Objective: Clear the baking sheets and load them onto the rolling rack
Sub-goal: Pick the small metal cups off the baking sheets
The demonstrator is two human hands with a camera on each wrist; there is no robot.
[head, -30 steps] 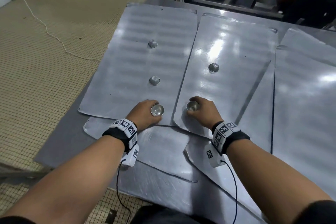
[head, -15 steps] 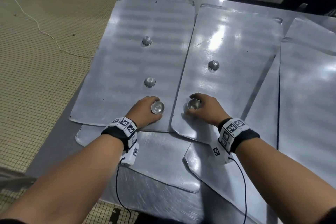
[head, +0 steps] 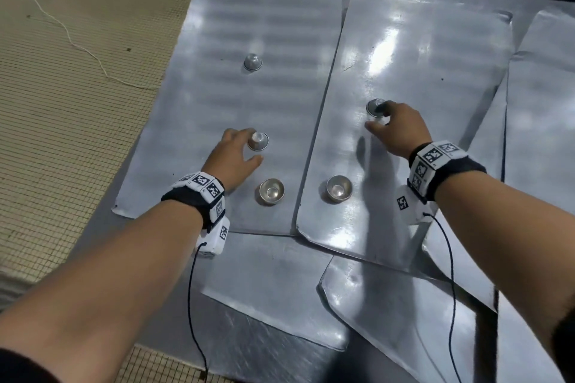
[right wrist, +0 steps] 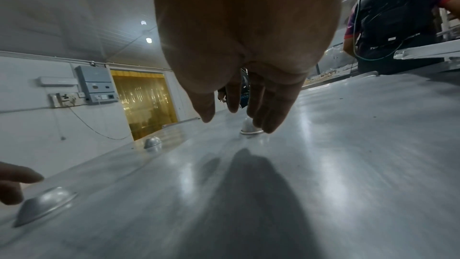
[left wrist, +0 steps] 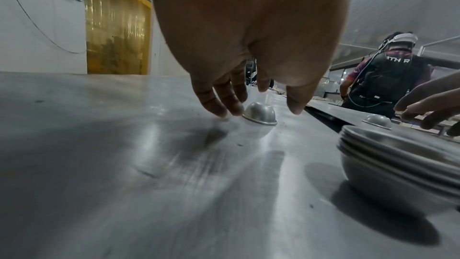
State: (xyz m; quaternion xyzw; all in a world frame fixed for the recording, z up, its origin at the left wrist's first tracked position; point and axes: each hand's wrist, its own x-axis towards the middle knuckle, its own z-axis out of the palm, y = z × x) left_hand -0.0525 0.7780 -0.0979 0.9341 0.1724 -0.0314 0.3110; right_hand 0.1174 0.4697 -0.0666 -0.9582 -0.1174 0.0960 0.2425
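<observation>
Two flat metal baking sheets lie side by side, the left sheet [head: 217, 96] and the right sheet [head: 435, 78]. On the left sheet stand a far upturned metal cup [head: 252, 61], a middle upturned cup [head: 257, 140] [left wrist: 260, 114] and a stack of upright cups [head: 271, 191] [left wrist: 398, 164]. My left hand [head: 244, 148] straddles the middle cup, its fingers [left wrist: 231, 108] touching the cup's left side and the thumb apart on the right. The right sheet carries another upright stack [head: 338, 189] and an upturned cup [head: 373, 106] [right wrist: 248, 128]. My right hand [head: 378, 117] reaches over that cup, with nearly straight fingers [right wrist: 271, 119] touching it.
More metal sheets lie at the right [head: 544, 140] and under the front edges [head: 273, 283] [head: 404, 320]. The steel table ends at the left, beside tiled floor [head: 62, 134] with a white cable [head: 77, 43]. A person [left wrist: 388, 78] stands beyond the table's far side.
Both hands have let go of the upright cup stacks near the front edge and moved forward, each to the upturned cup farther along its sheet. The stacks stay in place.
</observation>
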